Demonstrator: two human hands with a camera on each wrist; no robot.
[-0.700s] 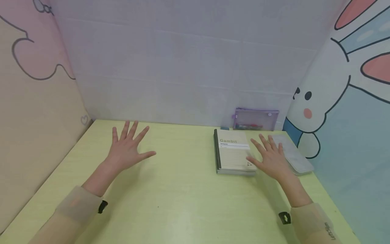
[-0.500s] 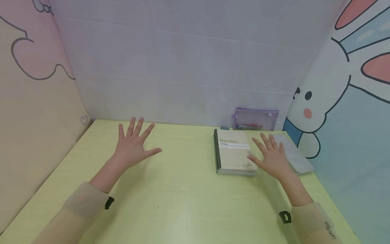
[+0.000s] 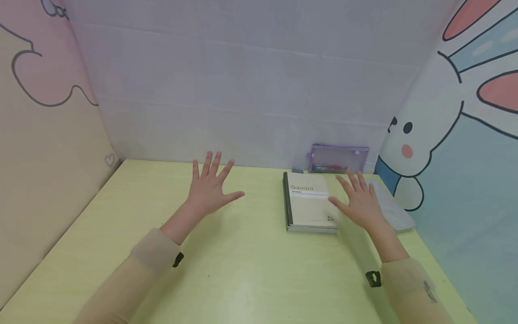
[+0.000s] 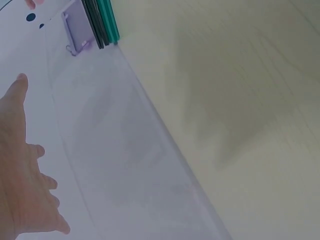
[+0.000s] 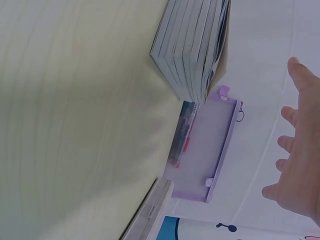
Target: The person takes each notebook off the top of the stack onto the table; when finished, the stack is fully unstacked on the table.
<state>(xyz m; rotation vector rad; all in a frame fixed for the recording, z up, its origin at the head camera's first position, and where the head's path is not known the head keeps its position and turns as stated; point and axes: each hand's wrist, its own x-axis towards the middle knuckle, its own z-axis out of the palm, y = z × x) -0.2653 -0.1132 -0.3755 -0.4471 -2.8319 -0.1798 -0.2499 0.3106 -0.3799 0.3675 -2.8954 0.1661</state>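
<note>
Left hand (image 3: 208, 191) hovered above table (image 3: 251, 274), grip wide, fingers spread, well apart from notebook stack (image 3: 308, 204). Right hand (image 3: 362, 204), also spread wide, hung near notebook stack's right edge and pale flat case (image 3: 393, 206). Notebook stack lay on table's right half, cover reading "Gambit". Purple pouch (image 3: 339, 157) stood upright behind it, at back wall (image 3: 259, 85), pens (image 5: 186, 144) inside.

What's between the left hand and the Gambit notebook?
In the head view, only a bare stretch of pale yellow tabletop shows between the left hand and the Gambit notebook.
</note>
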